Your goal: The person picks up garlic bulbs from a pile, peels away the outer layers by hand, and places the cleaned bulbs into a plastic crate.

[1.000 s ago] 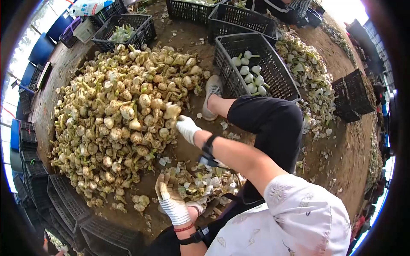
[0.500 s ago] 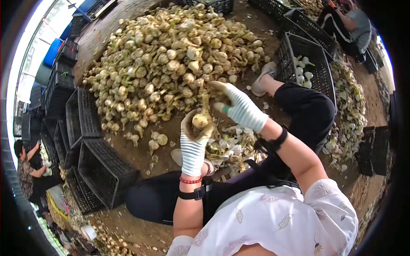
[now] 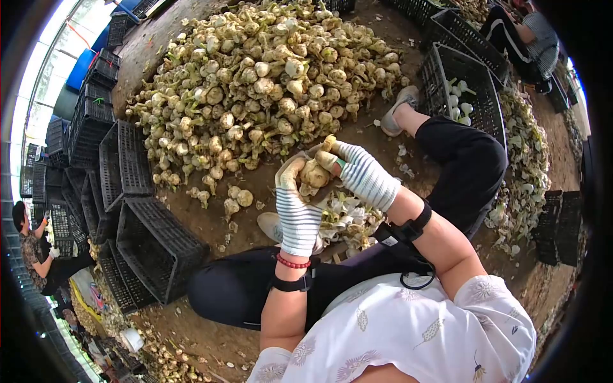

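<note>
My left hand (image 3: 295, 207), in a striped work glove, cups a dirty garlic bulb (image 3: 314, 173) in front of me. My right hand (image 3: 361, 173), also gloved, presses on the same bulb from the right, fingers curled over its top. Below my hands lies a heap of peeled skins and stalks (image 3: 348, 220) between my legs. A big pile of unpeeled garlic bulbs (image 3: 255, 83) spreads on the dirt floor just beyond my hands.
A black crate (image 3: 484, 108) with several white peeled bulbs (image 3: 458, 105) stands at the right past my foot. Empty black crates (image 3: 137, 210) are stacked on the left. Discarded skins (image 3: 527, 172) are piled at the right. Other people sit at the far left (image 3: 35, 249) and top right (image 3: 527, 35).
My right hand has come down from an open reach onto the bulb held in my left hand. The left hand has risen a little with the bulb.
</note>
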{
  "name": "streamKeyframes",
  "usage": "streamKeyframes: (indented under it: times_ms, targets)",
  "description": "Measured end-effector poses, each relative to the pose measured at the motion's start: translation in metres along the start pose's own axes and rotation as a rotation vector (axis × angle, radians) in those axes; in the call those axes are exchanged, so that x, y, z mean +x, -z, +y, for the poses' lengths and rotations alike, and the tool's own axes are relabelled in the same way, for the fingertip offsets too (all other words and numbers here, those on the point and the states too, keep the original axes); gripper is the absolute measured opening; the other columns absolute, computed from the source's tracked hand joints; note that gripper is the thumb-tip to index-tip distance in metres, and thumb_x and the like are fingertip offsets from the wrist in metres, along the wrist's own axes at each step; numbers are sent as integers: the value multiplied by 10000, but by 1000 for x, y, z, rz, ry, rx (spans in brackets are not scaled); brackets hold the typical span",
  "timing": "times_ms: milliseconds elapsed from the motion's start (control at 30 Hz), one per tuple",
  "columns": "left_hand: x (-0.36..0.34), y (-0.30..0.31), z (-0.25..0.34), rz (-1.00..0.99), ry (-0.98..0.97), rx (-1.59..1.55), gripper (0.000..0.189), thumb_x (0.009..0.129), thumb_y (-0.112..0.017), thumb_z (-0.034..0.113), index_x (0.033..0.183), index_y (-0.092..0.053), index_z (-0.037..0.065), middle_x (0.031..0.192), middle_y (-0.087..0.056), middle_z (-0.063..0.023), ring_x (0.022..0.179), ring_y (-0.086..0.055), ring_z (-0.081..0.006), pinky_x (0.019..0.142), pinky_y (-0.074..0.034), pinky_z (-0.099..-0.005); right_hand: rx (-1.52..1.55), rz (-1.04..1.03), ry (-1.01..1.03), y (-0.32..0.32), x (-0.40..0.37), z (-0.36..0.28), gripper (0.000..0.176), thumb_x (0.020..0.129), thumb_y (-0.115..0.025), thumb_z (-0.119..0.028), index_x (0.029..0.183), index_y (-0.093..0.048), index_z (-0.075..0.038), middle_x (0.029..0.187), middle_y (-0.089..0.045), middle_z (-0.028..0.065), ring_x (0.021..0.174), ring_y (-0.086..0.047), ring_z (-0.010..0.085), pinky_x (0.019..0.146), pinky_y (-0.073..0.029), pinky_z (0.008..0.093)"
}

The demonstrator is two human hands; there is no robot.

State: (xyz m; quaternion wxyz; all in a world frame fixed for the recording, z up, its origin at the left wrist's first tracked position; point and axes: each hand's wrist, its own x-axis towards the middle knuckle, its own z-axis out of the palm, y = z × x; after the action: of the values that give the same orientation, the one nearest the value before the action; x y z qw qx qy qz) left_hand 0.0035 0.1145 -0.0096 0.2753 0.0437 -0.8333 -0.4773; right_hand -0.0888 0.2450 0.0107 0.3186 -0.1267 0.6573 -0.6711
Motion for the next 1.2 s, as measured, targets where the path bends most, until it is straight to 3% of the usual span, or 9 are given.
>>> streamKeyframes:
  times_ms: [133, 400, 500, 600, 733, 1000, 1100, 1133, 1200]
  targets:
    - [-3, -6, 4, -16, 234, -449, 733, 673, -824, -97, 1293, -464, 55, 1274, -507, -96, 1154, -545, -196, 981, -520, -345, -178, -93, 73, 18, -3, -2, 288, 1010, -553, -166, 1225, -588, 22, 928, -642, 13, 841, -507, 81, 753, -474, 259]
    - [1, 5, 7, -100, 483, -499, 637, 759, -785, -55, 1301, -467, 51, 1261, -540, -92, 1128, -570, -182, 1005, -505, -330, -333, -105, 185, 23, 1, -7, 192, 989, -565, -125, 1124, -647, -17, 862, -630, 1, 782, -525, 99, 700, -468, 273]
    - [1, 5, 8, 1, 739, -918, 448, 952, -643, 357, 1292, -503, 100, 1201, -572, -69, 1047, -600, -179, 881, -542, -334, -249, -144, 36, 31, -4, -8, 206, 983, -582, -154, 1092, -665, -1, 811, -623, -21, 735, -526, 73, 663, -459, 253]
    - [10, 9, 13, -20, 906, -1006, 453, 979, -591, 435, 1272, -526, 96, 1151, -594, -60, 1004, -612, -156, 829, -535, -305, -87, -154, -101, 31, -19, -12, 247, 979, -596, -190, 1096, -670, 14, 794, -620, -29, 715, -522, 40, 649, -457, 231]
    - [3, -9, -26, 108, 393, -80, 285, 990, -629, 277, 1175, -623, 61, 1067, -607, -30, 882, -570, -116, 789, -491, -263, 204, -97, -263, 29, -20, 4, 234, 966, -608, -189, 1095, -677, -6, 766, -615, -19, 681, -532, 39, 608, -464, 228]
    - [-3, 13, -11, 40, 516, -314, 158, 954, -682, 187, 1040, -685, 54, 982, -677, 1, 891, -574, -88, 815, -469, -257, -250, 150, -138, 79, -10, 48, 258, 936, -543, -96, 1155, -659, -22, 721, -583, -32, 633, -547, 68, 523, -447, 240]
    - [-2, 10, -8, 27, 473, -284, 159, 945, -693, 171, 1043, -687, 46, 1006, -685, -8, 903, -579, -89, 834, -475, -264, -730, 149, -39, 90, -2, 71, 345, 939, -560, -152, 1255, -570, -13, 916, -643, 110, 775, -640, 262, 668, -525, 364]
    - [-3, 6, -7, 45, 438, -267, 160, 943, -696, 171, 1041, -688, 44, 1012, -684, -10, 907, -581, -90, 842, -476, -267, -1220, 230, 222, 77, -10, 66, 374, 937, -567, -168, 1278, -545, -15, 991, -649, 170, 838, -655, 344, 731, -537, 416]
    - [-6, 2, -2, 50, 408, -228, 177, 930, -710, 168, 1042, -690, 32, 1024, -668, -29, 906, -590, -109, 853, -481, -276, -977, 138, 198, 46, -22, 9, 370, 888, -608, -167, 1219, -585, -4, 1036, -635, 233, 927, -635, 404, 803, -522, 441]
